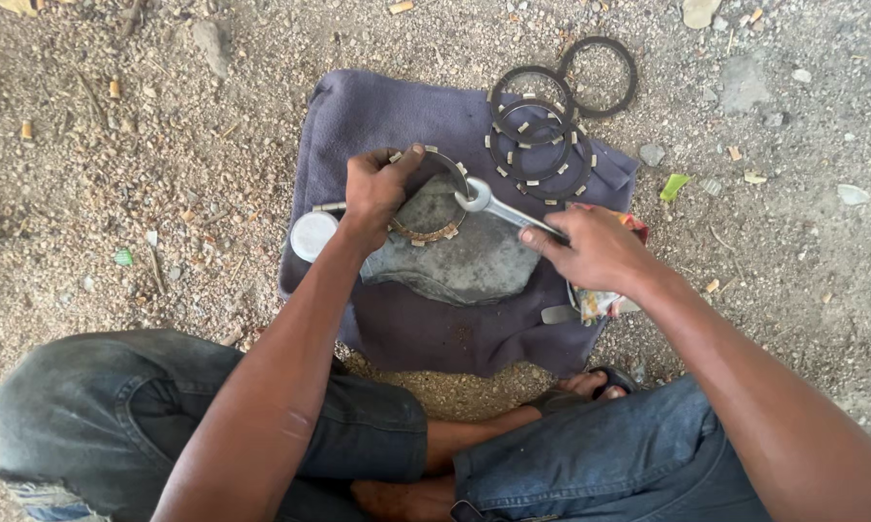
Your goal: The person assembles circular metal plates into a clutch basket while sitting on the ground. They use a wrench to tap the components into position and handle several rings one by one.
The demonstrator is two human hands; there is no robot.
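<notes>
Your left hand (375, 188) is closed around the upper edge of a rusty toothed ring (433, 198), holding it tilted on a flat grey stone (459, 253). Your right hand (595, 249) is clenched on the shank of a silver spanner (501, 209), whose ring end rests against the right side of the toothed ring. The stone lies at the middle of a purple cloth (397, 116) spread over gravel ground (116, 145). A round white lid (313, 235) sits just beside your left wrist at the cloth's left edge. A stack of dark toothed rings (535, 145) lies at the cloth's far right corner, with one plain dark ring (599, 75) beyond it on the gravel. A coloured wrapper (599, 302) shows partly under your right wrist.
</notes>
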